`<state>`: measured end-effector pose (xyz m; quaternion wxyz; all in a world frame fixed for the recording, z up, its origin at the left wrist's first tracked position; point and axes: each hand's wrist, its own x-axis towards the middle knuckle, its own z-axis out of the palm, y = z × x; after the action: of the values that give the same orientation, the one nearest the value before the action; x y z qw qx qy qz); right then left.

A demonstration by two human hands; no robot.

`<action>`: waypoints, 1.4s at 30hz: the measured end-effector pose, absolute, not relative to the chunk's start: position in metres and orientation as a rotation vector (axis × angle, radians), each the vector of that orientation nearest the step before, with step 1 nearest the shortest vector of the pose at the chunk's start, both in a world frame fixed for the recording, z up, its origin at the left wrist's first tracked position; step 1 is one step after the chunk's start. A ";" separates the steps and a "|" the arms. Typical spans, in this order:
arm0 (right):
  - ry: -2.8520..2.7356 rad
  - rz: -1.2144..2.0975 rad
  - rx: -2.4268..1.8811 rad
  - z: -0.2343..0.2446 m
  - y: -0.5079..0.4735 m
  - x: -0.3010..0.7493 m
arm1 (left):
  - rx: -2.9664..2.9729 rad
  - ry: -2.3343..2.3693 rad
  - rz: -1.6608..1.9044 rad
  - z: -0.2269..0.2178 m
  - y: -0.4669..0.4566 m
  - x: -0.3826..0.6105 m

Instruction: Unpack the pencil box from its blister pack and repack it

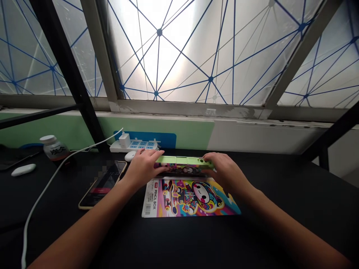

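A pencil box (182, 170) with a light green top and a printed cartoon side is held at both ends, just behind a colourful card. My left hand (144, 164) grips its left end, thumb on the near side and fingers over the top. At the right end my right hand (224, 170) is closed on it in the same way; part of that hand's grip is hidden. In front lies the flat, bright card (193, 198) with a cartoon figure and the words "PENCIL BOX" along its left edge.
Left of my forearm lies a phone (103, 186). A white power strip (134, 145) with a plugged charger stands at the back, its white cable (56, 172) running forward. Further left are a bottle (54, 147) and a white oval object (24, 170). Black frame bars flank the desk.
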<state>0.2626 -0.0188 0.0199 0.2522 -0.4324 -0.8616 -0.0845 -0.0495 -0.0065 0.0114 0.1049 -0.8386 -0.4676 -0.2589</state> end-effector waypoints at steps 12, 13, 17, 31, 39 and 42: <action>-2.276 -0.428 -0.974 -0.020 -0.132 0.301 | -2.377 -1.202 -0.883 -0.009 -0.132 -0.024; -2.300 -0.389 -0.979 -0.024 -0.135 0.300 | -2.378 -1.263 -0.893 -0.021 -0.138 -0.024; -2.364 -0.054 -1.125 -0.027 -0.139 0.297 | -2.397 -1.577 -0.987 -0.051 -0.148 -0.030; -2.185 0.426 -1.379 -0.027 -0.138 0.314 | -2.601 -2.004 -0.917 -0.055 -0.146 -0.038; -1.757 0.389 -1.516 -0.010 -0.110 0.309 | -2.559 -1.891 -0.991 -0.053 -0.149 -0.030; -1.625 0.401 -1.565 -0.017 -0.106 0.315 | -2.562 -1.845 -0.993 -0.054 -0.148 -0.028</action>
<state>0.3151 -0.1057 -0.0168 0.4125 -0.6221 -0.6460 0.1595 -0.0281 -0.1484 -0.0535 -0.0839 -0.7713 -0.5555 -0.2989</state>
